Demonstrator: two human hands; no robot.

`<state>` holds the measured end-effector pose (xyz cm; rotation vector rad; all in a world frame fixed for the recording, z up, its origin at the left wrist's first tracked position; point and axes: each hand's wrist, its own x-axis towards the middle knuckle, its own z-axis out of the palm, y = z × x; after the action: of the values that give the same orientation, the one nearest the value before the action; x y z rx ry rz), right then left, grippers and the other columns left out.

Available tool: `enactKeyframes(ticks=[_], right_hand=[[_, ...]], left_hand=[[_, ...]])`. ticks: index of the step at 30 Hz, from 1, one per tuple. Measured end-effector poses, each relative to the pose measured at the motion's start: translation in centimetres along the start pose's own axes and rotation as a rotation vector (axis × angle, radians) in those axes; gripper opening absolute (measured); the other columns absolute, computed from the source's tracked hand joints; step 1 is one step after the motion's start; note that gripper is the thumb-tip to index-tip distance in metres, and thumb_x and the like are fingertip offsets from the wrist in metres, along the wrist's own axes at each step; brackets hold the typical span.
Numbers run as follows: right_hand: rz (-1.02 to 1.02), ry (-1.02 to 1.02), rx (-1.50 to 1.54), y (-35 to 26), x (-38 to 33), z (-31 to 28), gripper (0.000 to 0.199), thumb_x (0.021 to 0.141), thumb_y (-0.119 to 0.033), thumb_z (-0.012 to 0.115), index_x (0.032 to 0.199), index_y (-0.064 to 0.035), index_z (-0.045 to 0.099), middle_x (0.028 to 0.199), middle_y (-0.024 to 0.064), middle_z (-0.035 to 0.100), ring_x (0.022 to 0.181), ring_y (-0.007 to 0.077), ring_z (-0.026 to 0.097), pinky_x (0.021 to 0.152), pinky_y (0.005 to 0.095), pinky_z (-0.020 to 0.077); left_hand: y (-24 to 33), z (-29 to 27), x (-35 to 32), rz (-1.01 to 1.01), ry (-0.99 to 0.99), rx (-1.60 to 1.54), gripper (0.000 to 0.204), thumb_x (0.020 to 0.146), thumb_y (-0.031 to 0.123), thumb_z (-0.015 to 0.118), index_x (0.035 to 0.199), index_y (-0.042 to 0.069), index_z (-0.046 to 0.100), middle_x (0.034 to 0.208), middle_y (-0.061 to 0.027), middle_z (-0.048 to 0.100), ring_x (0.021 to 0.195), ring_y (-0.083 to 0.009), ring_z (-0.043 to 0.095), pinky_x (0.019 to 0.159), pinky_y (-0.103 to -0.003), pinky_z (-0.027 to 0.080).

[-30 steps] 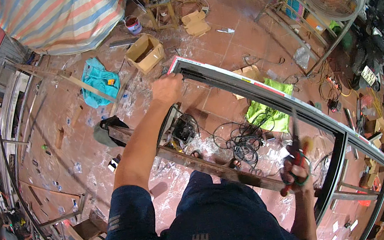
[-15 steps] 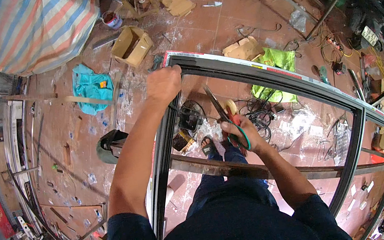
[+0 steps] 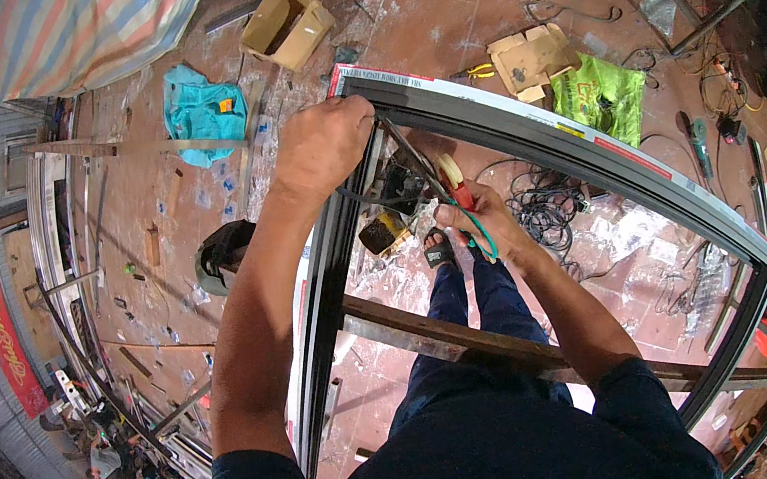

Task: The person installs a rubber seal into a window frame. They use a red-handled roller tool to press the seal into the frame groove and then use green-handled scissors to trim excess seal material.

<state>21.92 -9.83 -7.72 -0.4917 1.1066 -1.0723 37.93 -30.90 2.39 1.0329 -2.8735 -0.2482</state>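
A dark window frame point(image 3: 530, 142) with red-and-white film along its outer edge lies across in front of me. My left hand point(image 3: 326, 139) is closed at its upper left corner; what the fingers pinch is hidden beneath them. A thin black strip point(image 3: 366, 198) curves out below that hand, across the frame's left side. Inside the frame opening, my right hand point(image 3: 487, 222) grips green-handled scissors point(image 3: 485, 241), with the blades pointing up toward the corner. Against the same hand sits a tool with a red and cream handle point(image 3: 455, 179), its kind unclear.
A brown bar point(image 3: 466, 335) runs under the frame, across my legs. On the tiled floor are an open cardboard box point(image 3: 288, 30), a teal cloth point(image 3: 203, 117), a lime-green bag point(image 3: 599, 102), coiled black cable point(image 3: 546, 212) and pliers point(image 3: 480, 71). Long metal profiles point(image 3: 47, 230) line the left.
My right hand has brought the scissors up toward the corner, closer to my left hand. The left hand has turned and shifted slightly at the corner. The whole view has shifted a little.
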Motion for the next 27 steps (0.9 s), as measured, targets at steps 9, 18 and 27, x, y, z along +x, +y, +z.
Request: enactKeyframes(ticks=[9,18,27], right_hand=[[0.007,-0.033,0.081,2.1,1.4,-0.4,0.041,0.091,-0.032,0.085,0.115,-0.0039,0.067,0.075,-0.002,0.062,0.053,0.0054,0.053,0.044,0.0225,0.0422],[-0.034,-0.042,0.052,1.4,2.6,0.1,0.047,0.09,-0.041,0.084,0.114,-0.0034,0.068,0.076,-0.0019,0.063,0.053,0.0048,0.053,0.045,0.0221,0.0424],[-0.006,-0.01,-0.07,1.2,2.9,-0.1,0.046,0.09,-0.043,0.084,0.107,-0.0024,0.07,0.077,-0.0008,0.064,0.054,0.0057,0.053,0.047,0.0234,0.0439]], left_hand=[[0.0,0.2,0.0,0.074,0.097,-0.035,0.012,0.095,0.021,0.065,0.091,0.011,0.068,0.082,-0.0144,0.072,0.077,-0.0365,0.072,0.068,-0.049,0.059],[0.2,-0.1,0.1,0.091,0.084,-0.006,0.009,0.094,0.017,0.065,0.091,0.01,0.068,0.084,-0.0129,0.072,0.079,-0.0344,0.072,0.069,-0.047,0.059],[0.3,0.3,-0.1,0.033,0.079,0.033,0.009,0.09,0.017,0.073,0.095,0.01,0.069,0.088,-0.0127,0.074,0.08,-0.0352,0.073,0.067,-0.046,0.058]])
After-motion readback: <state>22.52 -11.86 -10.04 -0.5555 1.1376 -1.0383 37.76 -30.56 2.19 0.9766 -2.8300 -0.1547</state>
